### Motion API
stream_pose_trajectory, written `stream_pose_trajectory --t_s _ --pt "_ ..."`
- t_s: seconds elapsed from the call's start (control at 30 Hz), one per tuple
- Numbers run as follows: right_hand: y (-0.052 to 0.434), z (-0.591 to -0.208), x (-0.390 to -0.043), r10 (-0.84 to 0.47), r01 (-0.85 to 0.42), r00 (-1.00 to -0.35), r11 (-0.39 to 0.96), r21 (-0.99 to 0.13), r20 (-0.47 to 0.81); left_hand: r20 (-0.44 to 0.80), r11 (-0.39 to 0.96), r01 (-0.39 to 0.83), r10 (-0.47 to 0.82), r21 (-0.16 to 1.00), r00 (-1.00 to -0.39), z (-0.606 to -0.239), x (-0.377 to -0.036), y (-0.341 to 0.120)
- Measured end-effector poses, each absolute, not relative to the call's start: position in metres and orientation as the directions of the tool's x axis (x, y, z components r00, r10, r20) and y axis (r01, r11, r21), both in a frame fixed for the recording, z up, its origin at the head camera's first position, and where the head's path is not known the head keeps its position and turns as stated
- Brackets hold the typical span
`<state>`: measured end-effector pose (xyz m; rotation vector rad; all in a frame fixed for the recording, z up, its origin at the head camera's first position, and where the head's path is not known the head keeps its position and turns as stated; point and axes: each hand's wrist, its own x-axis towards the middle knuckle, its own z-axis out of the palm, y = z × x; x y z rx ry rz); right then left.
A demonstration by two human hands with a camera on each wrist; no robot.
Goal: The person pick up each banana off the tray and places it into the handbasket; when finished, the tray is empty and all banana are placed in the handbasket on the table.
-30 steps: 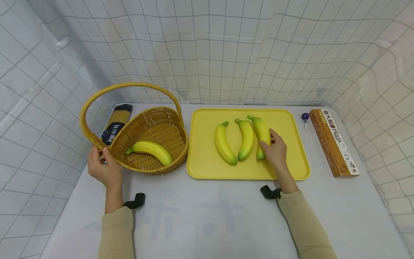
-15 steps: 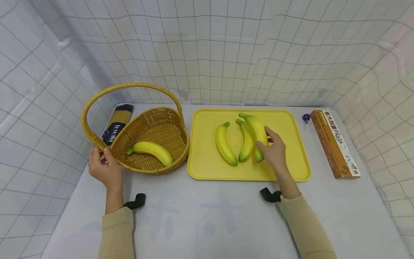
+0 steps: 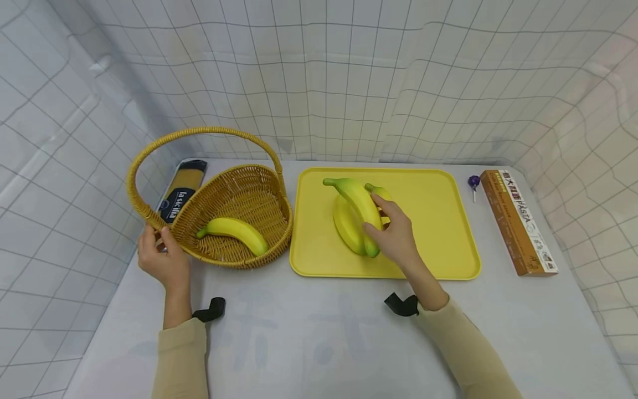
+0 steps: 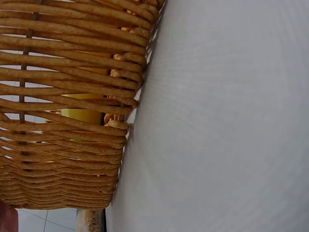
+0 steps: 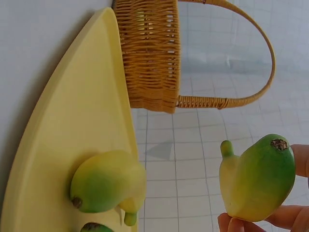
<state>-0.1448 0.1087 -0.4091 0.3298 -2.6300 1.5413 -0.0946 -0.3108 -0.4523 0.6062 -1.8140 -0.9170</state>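
Observation:
My right hand (image 3: 382, 235) grips a yellow-green banana (image 3: 356, 208) by its lower end and holds it above the yellow tray (image 3: 438, 221). The right wrist view shows that banana's green tip (image 5: 258, 176) between my fingertips (image 5: 289, 215). Two other bananas lie on the tray, one (image 3: 345, 230) under the held one and one (image 3: 381, 193) peeking out behind my hand. My left hand (image 3: 158, 246) grips the rim of the wicker basket (image 3: 239, 191) near its handle base. A single banana (image 3: 231, 230) lies in the basket. In the left wrist view the basket wall (image 4: 72, 121) fills the left side.
A dark pasta packet (image 3: 181, 191) lies behind the basket. A brown pasta box (image 3: 518, 221) and a purple lollipop (image 3: 472, 183) lie right of the tray. White checked curtains close in the grey table (image 3: 309, 332) on three sides.
My right hand has lifted the rightmost banana off the tray and carried it left over the other two. My left hand has stayed on the basket rim.

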Motion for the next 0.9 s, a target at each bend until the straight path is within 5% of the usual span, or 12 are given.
stream_pose_trajectory --t_s 0.9 --pt "-0.005 -0.375 -0.154 -0.437 -0.429 -0.866 0.403 -0.809 0.242 0.545 0.592 0.005 -0.737 0.806 -0.399 -0.452 -0.095 -0.311"
